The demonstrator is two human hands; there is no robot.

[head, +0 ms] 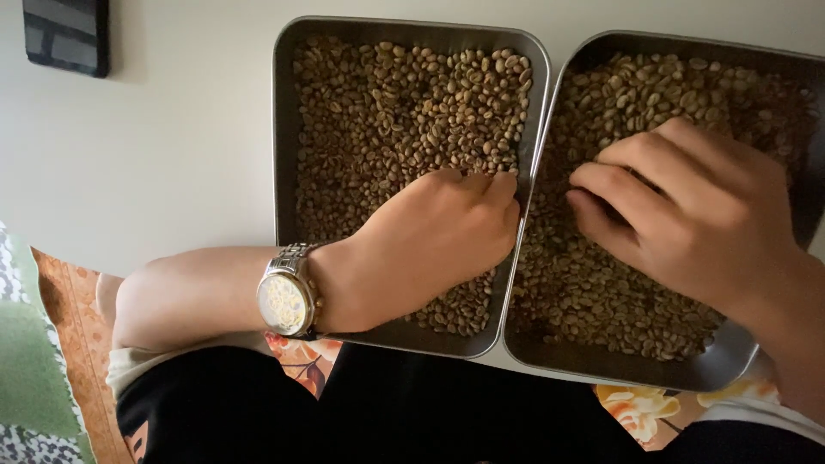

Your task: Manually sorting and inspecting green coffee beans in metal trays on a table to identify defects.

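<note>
Under right hand (687, 215): beans (601, 283)

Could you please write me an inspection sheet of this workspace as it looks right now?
Surface: pale, plain tabletop, bare at the left.
Job's things: two rounded rectangular grey metal trays side by side, left tray and right tray, rims touching; both filled with small pale green-brown beans.
Clutter: dark flat rectangular object at the top left corner.
Grippers: left hand, loosely closed, rests on the beans in the left tray and wears a silver metal wristwatch; right hand, fingers curled, digs into the beans in the right tray.
Cables: nothing seen.
Surroundings: orange flowered cloth and dark clothing below the trays.
</note>
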